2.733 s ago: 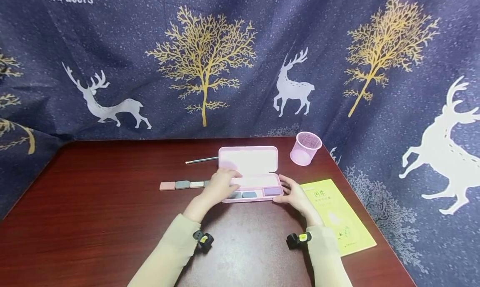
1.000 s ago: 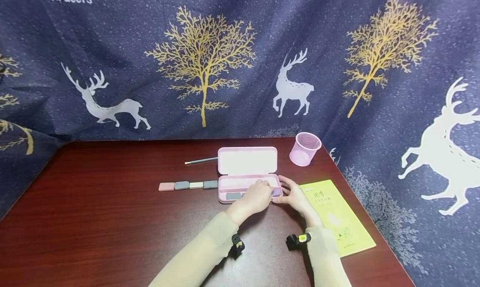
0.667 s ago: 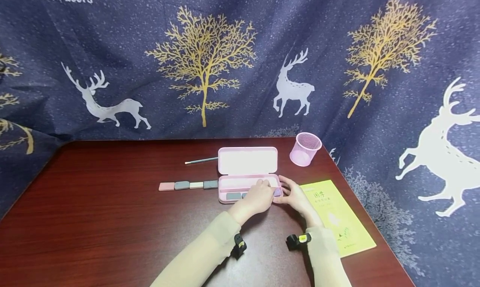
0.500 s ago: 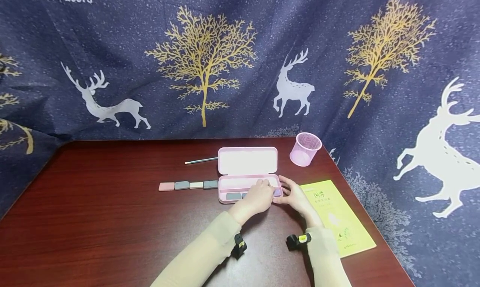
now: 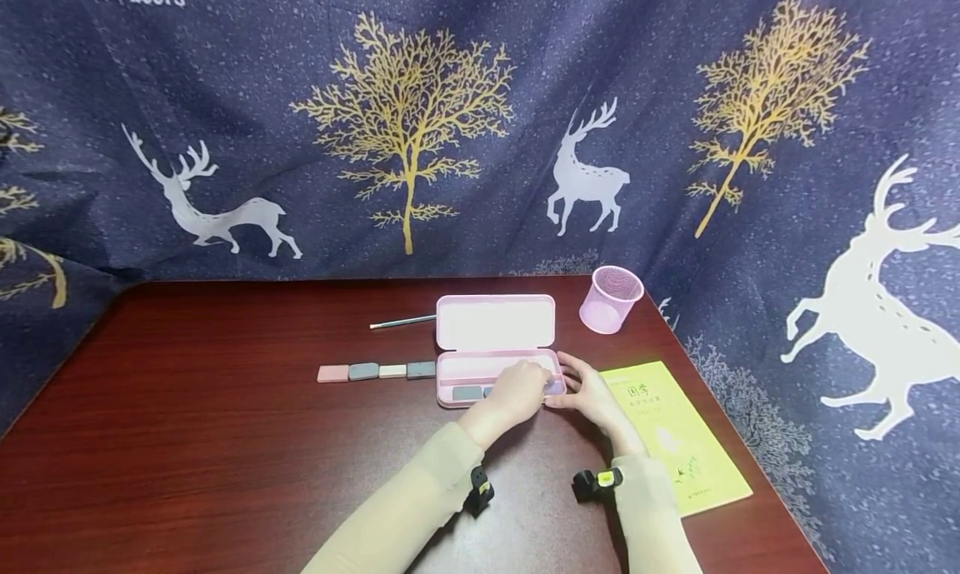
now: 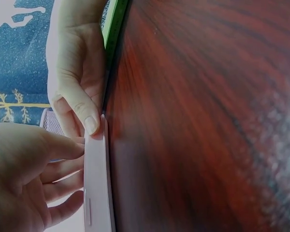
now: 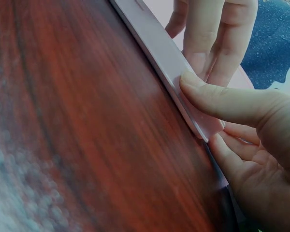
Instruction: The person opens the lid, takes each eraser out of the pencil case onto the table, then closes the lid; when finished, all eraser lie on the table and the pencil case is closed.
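Observation:
A pink pencil case [image 5: 477, 364] lies open on the table, its lid tipped back. My left hand [image 5: 517, 392] reaches into the right end, thumb and fingers pinching a small purple eraser [image 5: 551, 380], mostly hidden. In the left wrist view that thumb [image 6: 63, 147] crosses the front wall. My right hand [image 5: 588, 391] grips the case's right end, thumb [image 7: 203, 92] on the front wall and fingers around the side. A grey eraser [image 5: 468, 393] lies in the front compartment, and a second one [image 5: 488, 391] is partly covered by my left hand.
Left of the case runs a row of erasers: pink [image 5: 333, 374], grey [image 5: 364, 371], white [image 5: 392, 371] and dark grey [image 5: 421, 370]. Behind them lies a thin pale-tipped stick [image 5: 402, 321]. A pink mesh pen holder [image 5: 611, 301] stands back right, a yellow book [image 5: 675, 441] below it.
My left hand has moved from the case's left part to its right end, uncovering the dark grey eraser; lately its fingertips have risen slightly with the purple eraser. My right hand stays put.

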A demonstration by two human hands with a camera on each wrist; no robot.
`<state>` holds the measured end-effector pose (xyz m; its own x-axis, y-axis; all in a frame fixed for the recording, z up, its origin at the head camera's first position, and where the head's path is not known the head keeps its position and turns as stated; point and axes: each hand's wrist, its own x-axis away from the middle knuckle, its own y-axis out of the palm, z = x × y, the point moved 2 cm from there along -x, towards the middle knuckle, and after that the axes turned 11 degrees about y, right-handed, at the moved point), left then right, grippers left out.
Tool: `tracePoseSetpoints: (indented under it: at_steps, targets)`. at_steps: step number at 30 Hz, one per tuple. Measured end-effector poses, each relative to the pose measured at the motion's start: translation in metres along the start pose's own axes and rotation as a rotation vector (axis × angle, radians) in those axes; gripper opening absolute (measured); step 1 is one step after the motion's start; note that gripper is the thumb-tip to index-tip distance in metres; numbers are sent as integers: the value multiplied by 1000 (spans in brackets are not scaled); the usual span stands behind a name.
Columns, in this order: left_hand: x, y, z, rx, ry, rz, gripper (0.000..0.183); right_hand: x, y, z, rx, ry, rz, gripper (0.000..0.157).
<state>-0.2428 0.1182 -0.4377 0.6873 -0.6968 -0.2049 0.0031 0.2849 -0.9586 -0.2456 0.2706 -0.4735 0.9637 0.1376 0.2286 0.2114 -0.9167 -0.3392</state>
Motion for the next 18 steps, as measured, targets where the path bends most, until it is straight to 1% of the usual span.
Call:
tracePoseSetpoints:
  at_steps: [3,7,14,18]
  targets:
    - [0,0,-1,16,0,18,16,0,0,0,-8,-2,-4,88]
    - [0,-1,-1,11,9,42,16,0,0,1,2,-12,-5,88]
    - [-2,0,-2,14,-6,45,18,1,0,1,6,-9,3,88]
    - [-3,2,-2,-10,-17,49,15,1,0,1,6,-10,4,88]
